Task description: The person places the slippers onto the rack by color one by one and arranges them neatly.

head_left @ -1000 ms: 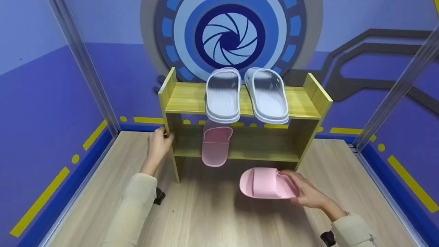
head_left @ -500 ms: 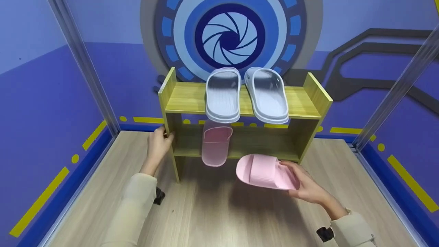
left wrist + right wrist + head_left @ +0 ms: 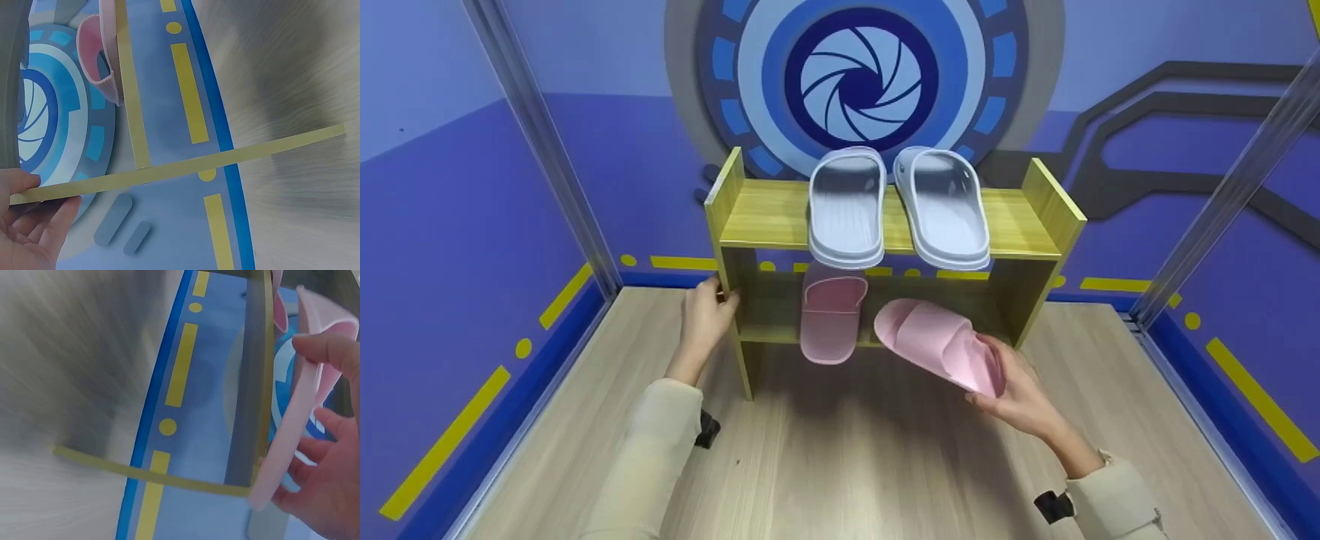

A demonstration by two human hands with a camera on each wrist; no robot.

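My right hand (image 3: pixel 1014 386) grips a pink slide sandal (image 3: pixel 934 341) by its heel end, thumb on one edge and fingers along the other. The sandal is tilted, its toe pointing up and left, in front of the lower shelf (image 3: pixel 934 315) of a yellow wooden shoe rack. In the right wrist view the sandal (image 3: pixel 292 433) appears edge-on beside the shelf's front edge. A matching pink slide (image 3: pixel 831 322) rests on the lower shelf, left of the middle. My left hand (image 3: pixel 709 311) pinches the rack's left side panel (image 3: pixel 185 167) between thumb and fingers.
Two pale grey-blue clogs (image 3: pixel 847 210) sit side by side on the rack's top shelf (image 3: pixel 772 214), heels at the front edge. The rack stands on a wood-grain surface (image 3: pixel 840 465). Behind it is a blue patterned wall (image 3: pixel 607 165), with metal posts (image 3: pixel 547 150) at the corners.
My right hand has raised the pink slide up toward the lower shelf and turned its toe upward. The left hand has stayed on the side panel.
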